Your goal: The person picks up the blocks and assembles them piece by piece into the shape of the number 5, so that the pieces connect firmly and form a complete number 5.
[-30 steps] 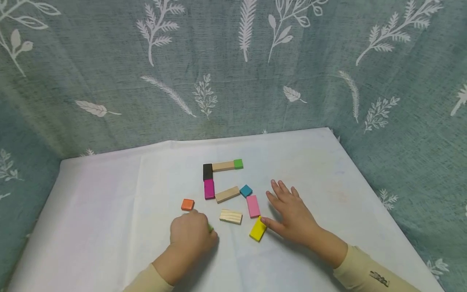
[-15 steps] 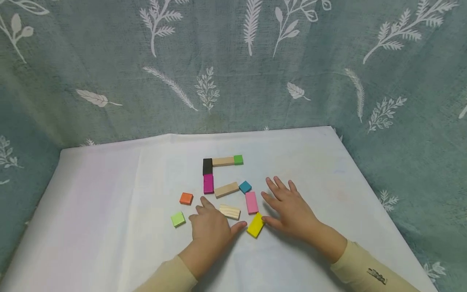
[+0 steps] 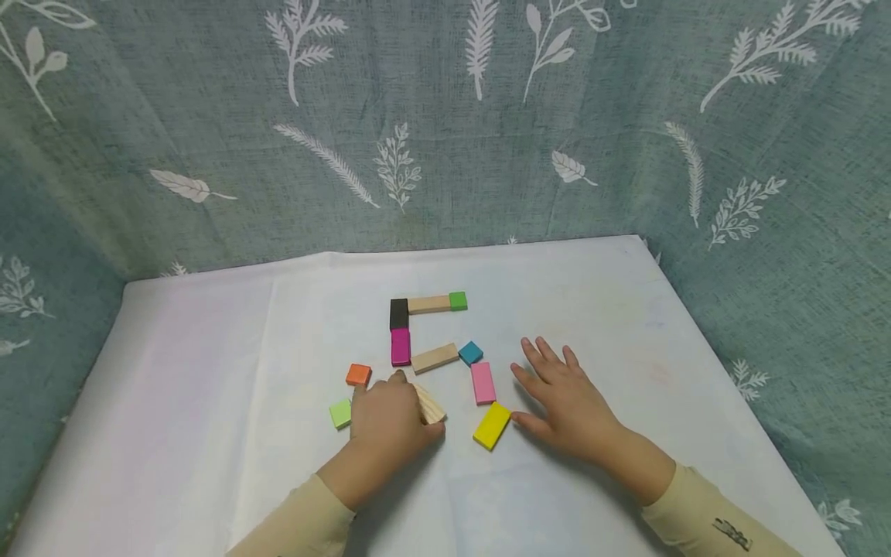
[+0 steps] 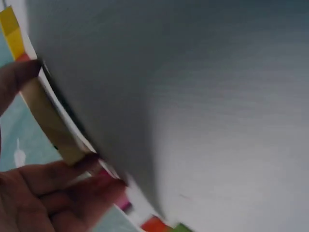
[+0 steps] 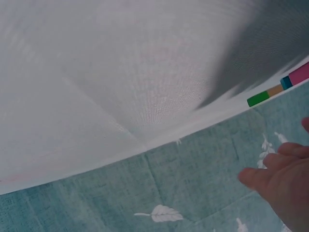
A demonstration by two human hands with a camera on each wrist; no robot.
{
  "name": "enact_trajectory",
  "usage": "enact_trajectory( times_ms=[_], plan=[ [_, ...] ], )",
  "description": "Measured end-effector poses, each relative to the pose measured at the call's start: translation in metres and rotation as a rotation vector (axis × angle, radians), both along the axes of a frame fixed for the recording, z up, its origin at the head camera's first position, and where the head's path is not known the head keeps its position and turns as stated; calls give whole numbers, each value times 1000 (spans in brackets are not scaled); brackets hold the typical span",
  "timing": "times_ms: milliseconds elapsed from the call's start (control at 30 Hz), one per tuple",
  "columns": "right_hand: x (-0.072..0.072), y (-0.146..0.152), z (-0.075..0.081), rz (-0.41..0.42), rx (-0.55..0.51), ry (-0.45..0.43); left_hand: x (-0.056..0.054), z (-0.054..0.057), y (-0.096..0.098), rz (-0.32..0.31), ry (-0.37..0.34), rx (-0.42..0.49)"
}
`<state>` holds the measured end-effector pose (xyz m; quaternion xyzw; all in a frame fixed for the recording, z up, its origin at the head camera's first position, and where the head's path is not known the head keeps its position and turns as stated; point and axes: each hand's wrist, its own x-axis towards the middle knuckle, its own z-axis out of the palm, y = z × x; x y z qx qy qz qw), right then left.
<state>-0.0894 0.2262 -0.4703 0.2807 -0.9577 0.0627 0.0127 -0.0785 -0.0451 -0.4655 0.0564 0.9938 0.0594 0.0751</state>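
In the head view my left hand point(image 3: 390, 418) pinches a plain wooden block point(image 3: 431, 405) with striped grain, partly hidden under the hand. The left wrist view shows that wooden block point(image 4: 52, 123) between the thumb and the fingers. Just left of this hand lie a light green block point(image 3: 340, 414) and an orange block point(image 3: 358, 374). My right hand point(image 3: 572, 410) is spread out over the white cloth, its thumb beside a yellow block point(image 3: 492, 425). A pink block point(image 3: 483, 384) lies beyond the yellow one.
Farther back, a black block point(image 3: 399, 313), a magenta block point(image 3: 400, 347), a thin wooden block point(image 3: 429, 304) and a green block point(image 3: 458, 301) form a corner. Another thin wooden block point(image 3: 435, 358) leads to a blue block point(image 3: 470, 353). A patterned curtain point(image 3: 445, 193) hangs behind the table.
My left hand put the light green block down on the left, moved right to the striped wooden block, and now grips and turns it. My right hand stays almost in place.
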Motion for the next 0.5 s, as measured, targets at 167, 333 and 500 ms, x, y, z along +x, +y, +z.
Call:
enact_trajectory(
  times_ms=[167,333,500],
  plan=[
    [0,-2,2,22,-22,9,9,-4,-24,-78,34,225],
    [-1,-2,1,18,-10,-13,11,-7,-37,-169,-74,355],
    [1,-1,0,17,-8,-41,7,-9,-47,-271,-157,298]
  ],
)
